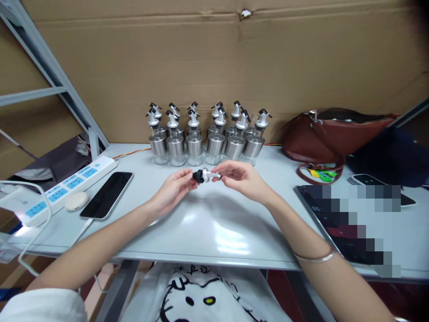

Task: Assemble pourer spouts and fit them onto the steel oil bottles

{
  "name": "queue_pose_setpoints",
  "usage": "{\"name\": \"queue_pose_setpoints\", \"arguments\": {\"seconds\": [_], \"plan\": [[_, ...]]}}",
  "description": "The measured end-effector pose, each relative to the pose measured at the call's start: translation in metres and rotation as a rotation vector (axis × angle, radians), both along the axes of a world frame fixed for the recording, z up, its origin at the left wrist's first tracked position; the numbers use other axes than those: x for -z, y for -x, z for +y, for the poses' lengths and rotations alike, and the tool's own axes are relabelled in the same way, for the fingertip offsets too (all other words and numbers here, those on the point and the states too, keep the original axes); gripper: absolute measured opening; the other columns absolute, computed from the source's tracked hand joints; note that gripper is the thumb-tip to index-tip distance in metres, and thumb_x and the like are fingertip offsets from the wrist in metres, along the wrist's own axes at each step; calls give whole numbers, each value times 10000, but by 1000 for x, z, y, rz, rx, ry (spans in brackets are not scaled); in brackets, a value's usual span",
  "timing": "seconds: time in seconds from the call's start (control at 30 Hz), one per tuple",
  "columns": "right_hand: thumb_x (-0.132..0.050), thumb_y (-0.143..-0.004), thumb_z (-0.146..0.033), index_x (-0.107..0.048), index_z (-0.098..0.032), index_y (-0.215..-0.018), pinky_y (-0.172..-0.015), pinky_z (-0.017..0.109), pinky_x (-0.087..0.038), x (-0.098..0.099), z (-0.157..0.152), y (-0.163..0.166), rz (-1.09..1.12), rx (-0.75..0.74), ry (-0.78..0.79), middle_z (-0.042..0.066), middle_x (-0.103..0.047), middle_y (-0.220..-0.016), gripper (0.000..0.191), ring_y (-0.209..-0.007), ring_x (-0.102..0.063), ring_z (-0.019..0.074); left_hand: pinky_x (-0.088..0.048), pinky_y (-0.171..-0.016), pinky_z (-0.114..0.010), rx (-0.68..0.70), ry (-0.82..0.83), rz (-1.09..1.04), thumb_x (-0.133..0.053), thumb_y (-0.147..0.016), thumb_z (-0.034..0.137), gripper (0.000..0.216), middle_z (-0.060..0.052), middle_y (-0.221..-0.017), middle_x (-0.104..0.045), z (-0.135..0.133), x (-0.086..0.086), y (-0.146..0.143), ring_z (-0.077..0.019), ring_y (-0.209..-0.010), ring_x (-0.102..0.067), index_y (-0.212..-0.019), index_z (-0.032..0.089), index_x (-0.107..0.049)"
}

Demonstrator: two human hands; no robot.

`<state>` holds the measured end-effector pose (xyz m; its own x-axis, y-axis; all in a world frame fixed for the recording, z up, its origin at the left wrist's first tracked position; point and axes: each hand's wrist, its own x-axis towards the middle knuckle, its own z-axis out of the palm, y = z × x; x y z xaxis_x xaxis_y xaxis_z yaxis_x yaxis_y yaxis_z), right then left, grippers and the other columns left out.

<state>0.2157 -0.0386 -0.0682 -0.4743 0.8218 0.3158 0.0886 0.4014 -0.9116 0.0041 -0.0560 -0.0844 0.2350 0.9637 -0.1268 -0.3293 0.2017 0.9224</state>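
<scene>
Between my two hands, above the middle of the table (187, 237), lies a bottle pourer spout (205, 175), tipped on its side. My left hand (174, 185) pinches its black ribbed stopper end. The fingers of my right hand (239, 176) close round the silver spout tip at the other end. Just beyond my hands stand several oil bottles (194, 144) in rows, glass with brushed-metal sleeves. Each visible one is topped with a silver pourer and a black flip lever.
A power strip (72, 188), a phone (107, 196) and a round pale case (77, 201) lie at the left. To the right are a brown leather bag (315, 138), a tablet (330, 223) and another device (365, 180). Cardboard (214, 58) walls off the back.
</scene>
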Motion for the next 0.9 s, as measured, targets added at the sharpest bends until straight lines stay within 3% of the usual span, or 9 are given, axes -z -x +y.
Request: {"name": "queue_pose_setpoints", "arguments": {"seconds": [0.13,0.33,0.53,0.9], "plan": [[-686,-733,-269,-640,-178,-844,-739,309,-512,1,-1,3,69,102,-84,32,-682,-802,151,-730,-634,145,-471,-794,-275,67,-21,-24,-731,-738,243,176,-22,-768,-672,-5,-1,-3,-118,-722,-617,-808,127,-619],[-746,-697,-473,-584,-181,-770,-683,292,-479,2,0,3,53,165,-122,22,-640,-747,342,-678,-575,136,-482,-808,-315,98,-101,-17,-755,-711,290,222,-27,-735,-692,-10,-7,-4,-141,-709,-643,-789,137,-614],[-649,-805,-436,-548,-179,-924,-719,297,-468,5,-2,6,-5,44,-82,11,-614,-751,301,-720,-594,144,-499,-843,-350,38,-151,25,-780,-671,276,275,-27,-800,-721,-4,-5,-1,-155,-718,-667,-883,152,-656],[-612,-819,-301,-580,-187,-833,-681,292,-462,3,-8,8,-97,187,-251,48,-687,-821,119,-742,-610,168,-522,-772,-352,113,-209,77,-786,-672,346,275,-55,-814,-722,-1,-7,3,-166,-698,-659,-848,147,-713]]}}
